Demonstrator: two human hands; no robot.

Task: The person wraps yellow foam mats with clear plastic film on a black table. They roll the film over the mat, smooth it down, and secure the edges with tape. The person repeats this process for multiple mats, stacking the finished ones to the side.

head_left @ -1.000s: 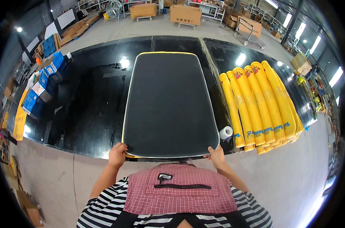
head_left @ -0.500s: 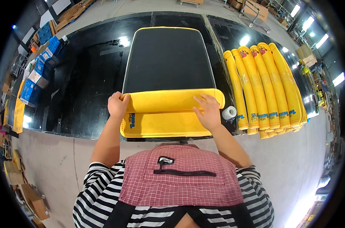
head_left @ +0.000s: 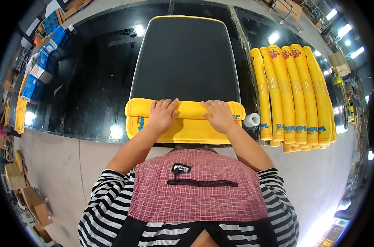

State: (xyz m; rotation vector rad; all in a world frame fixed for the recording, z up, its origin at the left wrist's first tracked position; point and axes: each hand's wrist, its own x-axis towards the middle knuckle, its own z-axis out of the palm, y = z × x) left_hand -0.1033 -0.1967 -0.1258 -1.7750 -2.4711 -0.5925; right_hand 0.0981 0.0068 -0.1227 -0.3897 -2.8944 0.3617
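Observation:
A yellow mat [head_left: 178,136] lies on the black table, its near part face up with blue lettering at the left. Its black backing [head_left: 186,61] stretches away from me to a rounded far end. Across the mat runs a rolled-up fold, and on top of it rests my left hand [head_left: 163,116], fingers laid forward over the yellow surface, left of the middle. My right hand [head_left: 219,116] presses on the same fold farther right, its fingers stretched out and apart. Both thumbs point inward. The underside of the fold is hidden.
Several rolled yellow mats [head_left: 294,94] are stacked at the right of the table. A white roll of tape [head_left: 252,120] stands between them and the mat. Blue and white boxes [head_left: 41,66] line the left table edge, near a flat yellow sheet [head_left: 20,111].
My left hand has left the fold's left end and moved inward onto its top. My right hand has moved slightly left. The fold now looks narrower and more tightly rolled.

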